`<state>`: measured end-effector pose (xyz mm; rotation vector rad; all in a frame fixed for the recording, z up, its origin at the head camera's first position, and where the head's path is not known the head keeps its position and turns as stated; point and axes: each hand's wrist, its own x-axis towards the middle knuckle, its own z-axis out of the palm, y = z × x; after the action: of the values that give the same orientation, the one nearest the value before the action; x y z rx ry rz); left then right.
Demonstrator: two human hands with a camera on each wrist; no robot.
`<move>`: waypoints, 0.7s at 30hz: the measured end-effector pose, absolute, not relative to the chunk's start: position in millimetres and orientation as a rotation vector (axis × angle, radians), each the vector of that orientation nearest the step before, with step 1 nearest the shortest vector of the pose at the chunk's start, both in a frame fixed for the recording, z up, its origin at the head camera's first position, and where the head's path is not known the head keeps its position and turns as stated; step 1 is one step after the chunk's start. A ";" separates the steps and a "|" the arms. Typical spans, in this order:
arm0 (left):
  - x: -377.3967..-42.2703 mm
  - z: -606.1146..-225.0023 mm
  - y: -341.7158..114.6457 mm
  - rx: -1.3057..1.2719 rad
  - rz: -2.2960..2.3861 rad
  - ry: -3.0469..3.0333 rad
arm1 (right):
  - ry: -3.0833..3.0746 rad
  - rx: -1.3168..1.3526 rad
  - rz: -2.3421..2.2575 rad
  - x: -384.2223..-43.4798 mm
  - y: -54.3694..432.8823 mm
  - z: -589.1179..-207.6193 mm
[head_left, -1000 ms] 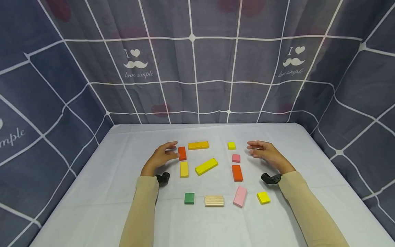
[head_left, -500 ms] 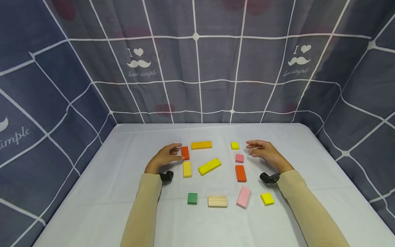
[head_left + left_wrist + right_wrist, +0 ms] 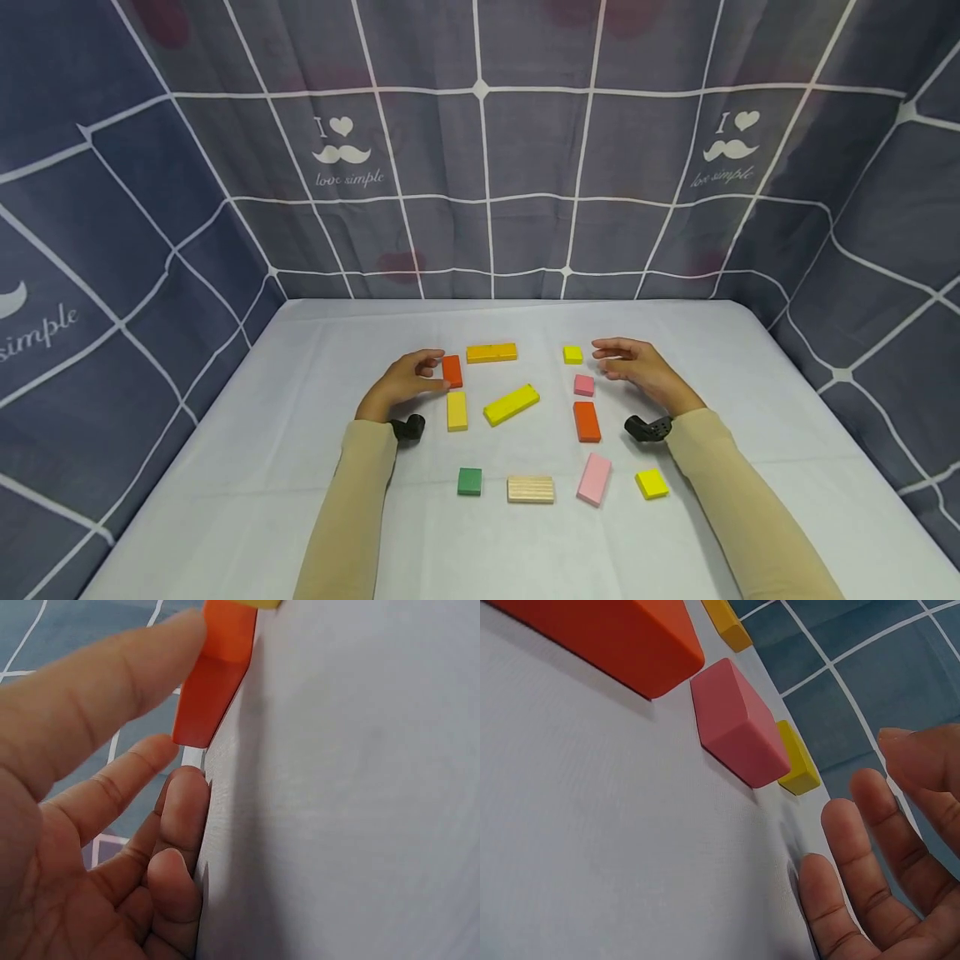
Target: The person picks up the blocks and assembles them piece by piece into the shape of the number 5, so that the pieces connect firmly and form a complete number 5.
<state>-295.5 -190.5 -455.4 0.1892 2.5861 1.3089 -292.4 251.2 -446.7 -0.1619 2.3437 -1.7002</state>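
My left hand (image 3: 405,385) lies beside an orange-red block (image 3: 452,372) at the table's left middle. In the left wrist view the thumb (image 3: 127,671) overlaps that block's side, and the index fingertip comes close to its lower end; whether they touch it I cannot tell. Across the table, my right hand (image 3: 641,371) hovers just right of a small yellow block (image 3: 573,355), fingers loosely bent and holding nothing. A small pink block (image 3: 739,724) sits nearer me than the yellow one, and a second orange-red block (image 3: 587,422) follows below it.
Between the hands lie a long amber block (image 3: 491,353), a slanted yellow block (image 3: 512,405) and a yellow block (image 3: 457,412). Closer to me are a green block (image 3: 469,482), a ridged wooden block (image 3: 530,489), a pink block (image 3: 594,479) and a yellow square (image 3: 652,484). Grey curtains (image 3: 525,150) enclose the table.
The right hand has come left, nearer the small yellow block. The left hand has edged closer to the orange-red block. The head view has shifted slightly; the blocks stay put.
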 end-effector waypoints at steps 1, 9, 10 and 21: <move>-295.8 -455.4 -190.5 0.183 1.310 2.586 | 2.346 -0.166 -1.697 -293.2 250.6 -446.8; -294.3 -455.3 -188.3 0.136 1.315 2.595 | 2.349 -0.156 -1.699 -296.6 244.1 -444.6; -293.7 -455.1 -187.9 0.128 1.317 2.595 | 2.352 -0.154 -1.698 -296.8 243.0 -444.1; -288.7 -450.3 -184.6 0.111 1.319 2.591 | 2.369 -0.238 -1.703 -298.3 229.3 -438.8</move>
<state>-288.7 -184.6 -450.3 0.1110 2.5906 1.3192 -298.3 229.3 -438.8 -0.2380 2.3689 -1.7027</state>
